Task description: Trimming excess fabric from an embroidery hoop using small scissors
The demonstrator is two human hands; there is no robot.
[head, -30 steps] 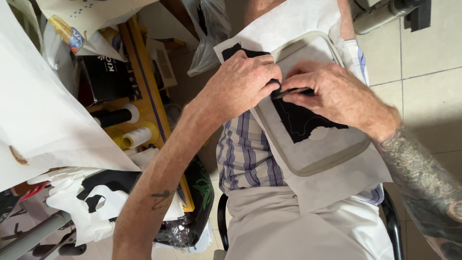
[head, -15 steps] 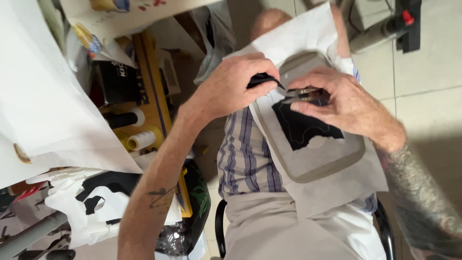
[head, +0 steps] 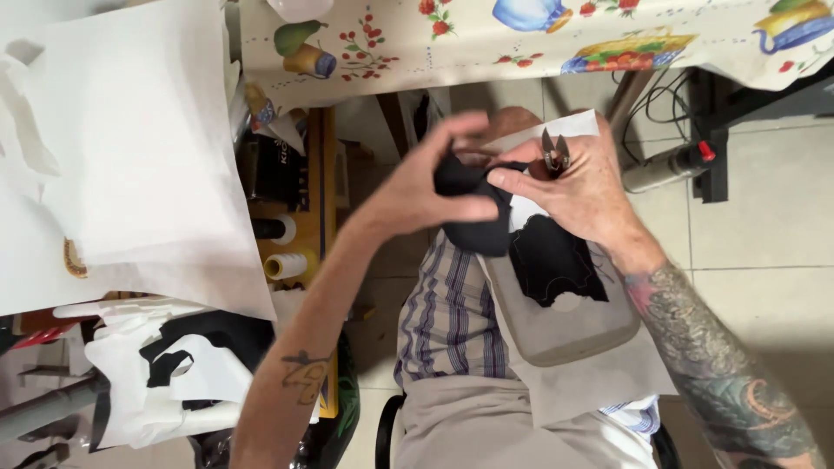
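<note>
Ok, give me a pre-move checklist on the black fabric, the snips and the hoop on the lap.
1. Left hand grips the loose black fabric: ok.
2. Right hand pinches the same piece at its upper edge: ok.
3. Snips secure in the right hand, blades pointing up and away from the cloth: ok.
4. Snip blades shut: cannot tell.
5. Grey embroidery hoop rests on the lap, neither hand holding it: not ok.
6. White backing sheet lies flat under the hoop: ok.

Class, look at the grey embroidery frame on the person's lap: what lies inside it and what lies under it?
Inside the grey embroidery frame lies black fabric with a cut-out notch. White backing sheet spreads beneath it, over the lap. The frame's top end is hidden by the hands and the lifted black piece.
</note>
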